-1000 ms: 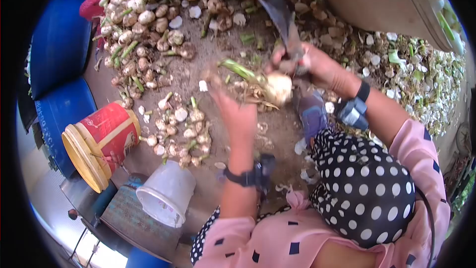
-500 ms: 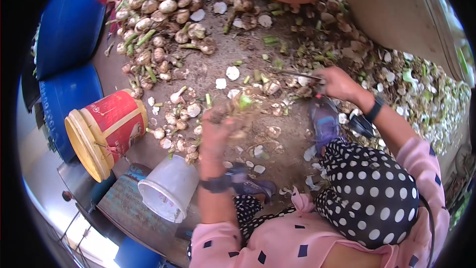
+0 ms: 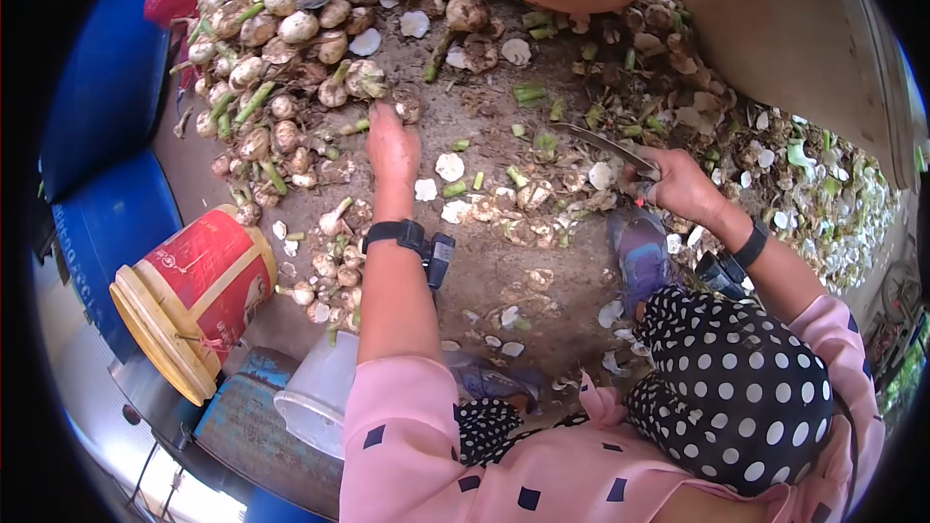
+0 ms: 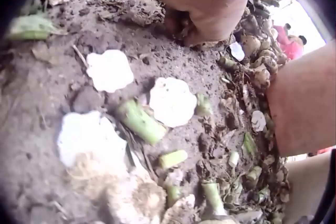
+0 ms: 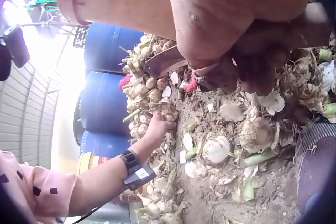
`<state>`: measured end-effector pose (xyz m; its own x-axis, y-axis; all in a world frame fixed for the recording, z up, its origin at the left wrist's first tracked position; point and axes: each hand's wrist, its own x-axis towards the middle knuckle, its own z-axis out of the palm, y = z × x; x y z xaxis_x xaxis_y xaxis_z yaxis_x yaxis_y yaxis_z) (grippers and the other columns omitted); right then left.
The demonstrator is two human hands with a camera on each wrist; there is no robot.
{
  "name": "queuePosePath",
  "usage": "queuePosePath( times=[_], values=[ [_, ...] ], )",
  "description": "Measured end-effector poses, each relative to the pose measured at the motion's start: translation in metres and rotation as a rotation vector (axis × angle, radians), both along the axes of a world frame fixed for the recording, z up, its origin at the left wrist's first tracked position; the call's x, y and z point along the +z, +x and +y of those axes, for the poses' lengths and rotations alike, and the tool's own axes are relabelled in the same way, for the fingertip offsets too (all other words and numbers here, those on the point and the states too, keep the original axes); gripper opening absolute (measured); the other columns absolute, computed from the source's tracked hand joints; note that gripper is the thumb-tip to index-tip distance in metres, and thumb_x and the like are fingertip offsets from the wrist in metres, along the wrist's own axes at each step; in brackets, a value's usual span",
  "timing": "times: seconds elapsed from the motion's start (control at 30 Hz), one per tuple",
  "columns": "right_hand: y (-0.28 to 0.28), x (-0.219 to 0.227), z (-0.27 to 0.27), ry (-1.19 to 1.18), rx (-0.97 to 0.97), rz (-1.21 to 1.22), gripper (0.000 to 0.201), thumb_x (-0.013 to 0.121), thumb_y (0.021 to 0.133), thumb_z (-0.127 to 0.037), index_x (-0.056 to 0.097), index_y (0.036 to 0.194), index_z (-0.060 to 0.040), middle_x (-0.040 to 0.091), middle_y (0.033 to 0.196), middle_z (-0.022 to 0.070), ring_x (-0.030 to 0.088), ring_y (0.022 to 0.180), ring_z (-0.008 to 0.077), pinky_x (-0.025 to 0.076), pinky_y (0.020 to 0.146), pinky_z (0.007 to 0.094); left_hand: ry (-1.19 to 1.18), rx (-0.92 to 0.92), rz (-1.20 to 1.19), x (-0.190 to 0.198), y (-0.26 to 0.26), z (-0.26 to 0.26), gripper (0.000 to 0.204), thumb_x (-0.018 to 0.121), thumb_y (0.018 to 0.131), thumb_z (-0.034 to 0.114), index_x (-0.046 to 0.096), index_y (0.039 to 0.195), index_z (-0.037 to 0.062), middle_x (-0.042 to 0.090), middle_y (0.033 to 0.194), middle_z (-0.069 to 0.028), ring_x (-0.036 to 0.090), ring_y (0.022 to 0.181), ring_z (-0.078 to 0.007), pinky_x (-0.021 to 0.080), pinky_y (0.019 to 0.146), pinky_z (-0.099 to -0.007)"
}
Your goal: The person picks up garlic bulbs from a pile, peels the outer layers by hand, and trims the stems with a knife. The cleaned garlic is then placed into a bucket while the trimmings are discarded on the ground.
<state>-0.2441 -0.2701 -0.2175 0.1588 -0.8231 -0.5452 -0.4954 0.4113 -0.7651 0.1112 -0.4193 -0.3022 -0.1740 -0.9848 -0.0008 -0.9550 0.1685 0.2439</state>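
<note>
My left hand (image 3: 393, 150) reaches to the edge of the heap, its fingers curled on a soil-covered garlic bulb (image 5: 167, 109). In the left wrist view, the left hand (image 4: 207, 6) hides most of what lies under its fingers. My right hand (image 3: 686, 186) grips a knife (image 3: 605, 142) by its handle, the curved blade pointing left above the ground. Seen from the right wrist, the blade (image 5: 164, 61) sticks out beside the curled fingers. Below that hand, a garlic bulb (image 5: 216, 149) lies among trimmings.
Heaped garlic bulbs (image 3: 291, 29) lie at the upper left, with a smaller pile (image 3: 339, 266) nearer. White cut slices (image 3: 449, 167) and green stalk pieces dot the ground. A red-and-yellow bucket (image 3: 208, 281), a white bucket (image 3: 325, 383) and blue barrels (image 3: 102, 77) stand left; peelings spread right.
The left hand first held a garlic bulb with a green stalk by the knife, moved left with it, then reached forward to the heap. The knife has lowered from upright to a flatter tilt.
</note>
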Motion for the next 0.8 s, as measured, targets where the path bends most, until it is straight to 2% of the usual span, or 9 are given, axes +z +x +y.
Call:
queuePosePath(
  times=[0.03,0.17,0.23,0.3,0.53,0.67,0.73,0.77,0.8],
  values=[
    [0.003,0.006,0.0,0.009,-0.004,0.003,0.02,0.065,0.071,-0.006,0.062,0.091,-0.0054,0.063,0.071,0.0092,0.056,0.061,0.018,0.047,0.062,0.0321,0.009,-0.004,0.003,0.01,-0.011,0.01,0.05,0.056,0.077,-0.001,0.044,0.126,-0.0079,0.059,0.11,-0.0261,0.063,0.086,-0.036,0.051,0.074,-0.0431],
    [0.019,0.026,-0.006,-0.12,0.11,0.103,0.033,0.062,0.065,-0.002,0.063,0.098,-0.0077,0.065,0.076,0.0125,0.062,0.065,0.0304,0.049,0.063,0.0367,0.697,0.628,0.866,0.095,-0.07,0.065,0.051,0.056,0.073,-0.007,0.048,0.123,-0.0071,0.065,0.092,-0.019,0.061,0.055,-0.0173,0.053,0.055,-0.0302],
    [0.031,0.034,-0.008,-0.513,0.214,0.207,0.035,0.063,0.062,-0.004,0.061,0.096,-0.0097,0.064,0.076,0.0106,0.063,0.069,0.032,0.051,0.062,0.0398,0.663,0.485,1.119,0.11,-0.083,0.1,0.036,0.056,0.075,-0.009,0.055,0.111,-0.0105,0.066,0.082,-0.0181,0.061,0.055,-0.0182,0.052,0.052,-0.0268],
    [0.041,0.051,-0.011,-0.557,0.255,0.213,0.033,0.063,0.061,-0.005,0.06,0.094,-0.0102,0.064,0.075,0.0093,0.063,0.07,0.0313,0.051,0.061,0.0406,0.603,0.176,0.975,0.117,-0.089,0.131,0.022,0.058,0.076,-0.006,0.061,0.097,-0.0122,0.065,0.078,-0.017,0.06,0.053,-0.0191,0.052,0.053,-0.0277],
    [0.048,0.071,-0.003,-0.714,0.315,0.178,0.025,0.065,0.058,-0.006,0.051,0.079,-0.0076,0.055,0.069,0.0082,0.059,0.065,0.0315,0.046,0.053,0.0407,0.818,0.454,1.248,0.145,-0.103,0.169,0.012,0.063,0.079,0.003,0.063,0.084,-0.0081,0.064,0.076,-0.0147,0.057,0.05,-0.0176,0.044,0.045,-0.0263],
    [0.034,0.06,0.001,-0.752,0.344,0.249,0.023,0.069,0.063,-0.012,0.053,0.08,-0.01,0.056,0.069,0.0056,0.063,0.066,0.0278,0.05,0.055,0.0392,0.861,0.386,1.439,0.14,-0.098,0.19,0.029,0.059,0.079,-0.001,0.056,0.107,-0.007,0.064,0.088,-0.0178,0.06,0.052,-0.0234,0.046,0.041,-0.0295],
    [0.013,0.03,0.006,-0.698,0.264,0.399,0.02,0.068,0.067,-0.012,0.059,0.085,-0.0096,0.062,0.074,0.0072,0.065,0.07,0.0284,0.052,0.059,0.0392,0.909,0.463,1.589,0.162,-0.106,0.185,0.048,0.056,0.081,0.0,0.042,0.127,-0.0037,0.06,0.109,-0.0219,0.067,0.073,-0.03,0.048,0.036,-0.0328],
    [-0.015,-0.001,0.008,-0.474,0.107,0.403,0.026,0.07,0.07,-0.014,0.064,0.094,-0.0084,0.068,0.083,0.0107,0.067,0.076,0.0287,0.053,0.065,0.0399,0.953,0.542,2.074,0.177,-0.101,0.189,0.052,0.063,0.082,0.017,0.044,0.127,-0.003,0.058,0.114,-0.022,0.065,0.093,-0.0313,0.056,0.053,-0.0323],
    [-0.031,0.003,0.004,-0.12,-0.043,0.38,0.034,0.071,0.07,-0.016,0.065,0.102,-0.0082,0.069,0.09,0.0134,0.068,0.083,0.0277,0.054,0.072,0.04,0.885,0.407,1.765,0.159,-0.092,0.192,0.057,0.065,0.081,0.026,0.045,0.127,-0.001,0.058,0.115,-0.0214,0.063,0.098,-0.0313,0.056,0.065,-0.0336]
  ],
)
